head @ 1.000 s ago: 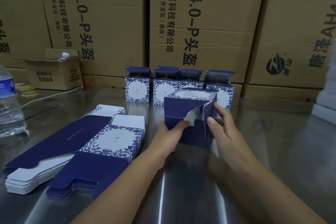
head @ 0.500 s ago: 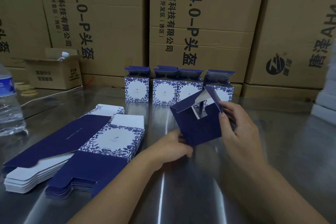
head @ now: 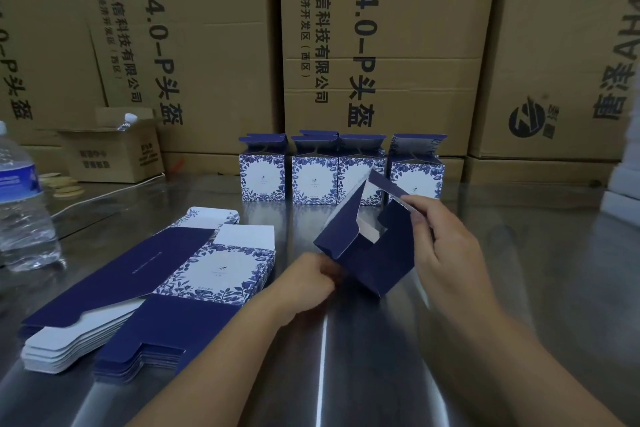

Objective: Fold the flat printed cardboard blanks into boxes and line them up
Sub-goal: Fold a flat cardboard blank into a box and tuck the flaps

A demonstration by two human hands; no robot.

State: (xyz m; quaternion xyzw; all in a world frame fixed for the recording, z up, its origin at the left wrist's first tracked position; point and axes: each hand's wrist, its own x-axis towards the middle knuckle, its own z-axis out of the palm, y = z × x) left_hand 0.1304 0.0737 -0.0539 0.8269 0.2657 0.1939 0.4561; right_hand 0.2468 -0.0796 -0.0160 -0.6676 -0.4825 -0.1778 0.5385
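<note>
While left hand point(head: 304, 284) grips box point(head: 374, 263) (tilted), right hand point(head: 446, 246) pinches flap point(head: 386, 184).

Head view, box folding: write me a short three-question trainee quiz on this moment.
1. How many folded boxes stand in the back row?
2. True or false: the stack of flat blanks lies right of the half-folded box.
3. The right hand pinches: A) a flap of that box, B) a flat blank, C) nothing.
Key: 1 four; 2 false; 3 A.
</note>
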